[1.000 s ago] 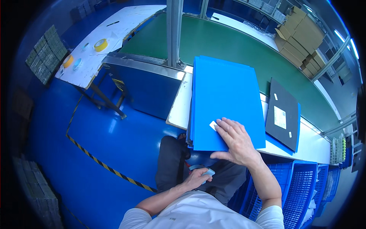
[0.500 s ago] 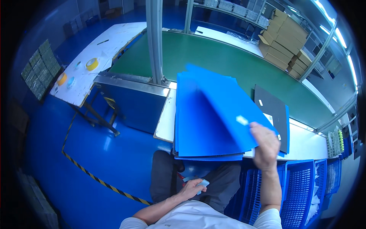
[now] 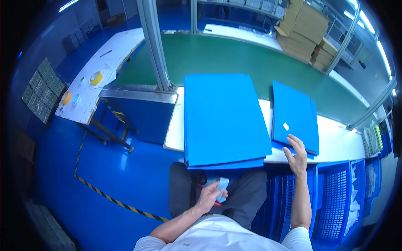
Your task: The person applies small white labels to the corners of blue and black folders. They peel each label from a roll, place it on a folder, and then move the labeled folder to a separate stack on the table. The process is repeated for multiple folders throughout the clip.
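My right hand rests open-fingered on the near edge of the smaller blue sheet, just right of the big blue stack on the table — I'd square it flat. My left hand grips a pale label pad below the stack.

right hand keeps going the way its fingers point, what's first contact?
Most likely the smaller blue sheet lying on the white table. The right hand is open, fingers aimed up-left at the sheet's near edge. Depth is unclear; the fingertips may already touch it.
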The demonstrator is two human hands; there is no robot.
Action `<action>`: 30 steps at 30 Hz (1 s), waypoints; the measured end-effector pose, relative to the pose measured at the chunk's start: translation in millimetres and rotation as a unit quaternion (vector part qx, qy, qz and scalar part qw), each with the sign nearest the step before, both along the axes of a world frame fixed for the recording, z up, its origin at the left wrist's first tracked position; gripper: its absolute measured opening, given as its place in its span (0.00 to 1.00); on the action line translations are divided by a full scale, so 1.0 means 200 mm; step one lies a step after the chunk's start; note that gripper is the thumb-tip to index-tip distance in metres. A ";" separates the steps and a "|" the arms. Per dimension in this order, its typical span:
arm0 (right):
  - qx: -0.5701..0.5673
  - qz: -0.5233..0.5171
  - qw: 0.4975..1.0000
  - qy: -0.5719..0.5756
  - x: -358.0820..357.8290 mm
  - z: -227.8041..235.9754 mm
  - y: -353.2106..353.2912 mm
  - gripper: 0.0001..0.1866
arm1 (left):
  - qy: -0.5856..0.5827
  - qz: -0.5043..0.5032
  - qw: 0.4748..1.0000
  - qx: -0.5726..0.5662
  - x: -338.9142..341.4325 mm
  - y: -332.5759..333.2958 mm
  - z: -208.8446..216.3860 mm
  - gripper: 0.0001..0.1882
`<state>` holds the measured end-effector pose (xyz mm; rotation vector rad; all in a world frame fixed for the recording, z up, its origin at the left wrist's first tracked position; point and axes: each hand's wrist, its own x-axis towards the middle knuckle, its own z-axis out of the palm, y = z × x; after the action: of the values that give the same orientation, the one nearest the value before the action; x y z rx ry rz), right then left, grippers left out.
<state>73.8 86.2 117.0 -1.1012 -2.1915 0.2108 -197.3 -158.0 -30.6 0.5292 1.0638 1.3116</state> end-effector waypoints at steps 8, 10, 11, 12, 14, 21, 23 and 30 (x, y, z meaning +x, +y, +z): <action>-0.017 0.188 0.978 0.089 -0.47 -0.10 -0.53 0.19 | -0.034 0.037 0.998 0.025 0.01 0.02 0.12 0.16; -0.005 0.160 0.984 0.079 -0.48 -0.13 -0.51 0.19 | -0.044 0.029 0.998 0.031 0.02 0.01 0.11 0.19; -0.001 0.152 0.985 0.078 -0.48 -0.13 -0.49 0.20 | -0.045 0.027 0.998 0.028 0.02 0.01 0.11 0.19; 0.015 0.143 0.986 0.081 -0.48 -0.12 -0.49 0.19 | -0.045 0.025 0.998 0.026 0.02 0.01 0.12 0.20; 0.047 0.127 0.987 0.087 -0.47 -0.10 -0.48 0.18 | -0.047 0.023 0.998 0.026 0.02 0.01 0.13 0.20; -0.155 0.231 0.955 0.107 -0.55 -0.14 -0.61 0.19 | -0.062 -0.003 0.995 0.078 0.02 0.00 0.12 0.20; -0.226 0.232 0.940 0.107 -0.55 -0.22 -0.65 0.18 | -0.062 -0.009 0.995 0.083 0.02 -0.01 0.11 0.19; -0.243 0.216 0.937 0.127 -0.57 -0.26 -0.67 0.14 | -0.061 -0.020 0.995 0.081 -0.03 -0.03 0.09 0.22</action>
<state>-39.7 -48.8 64.3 -0.7570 -2.1649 1.0757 -202.6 -164.6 -12.8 0.5812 0.8464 1.3837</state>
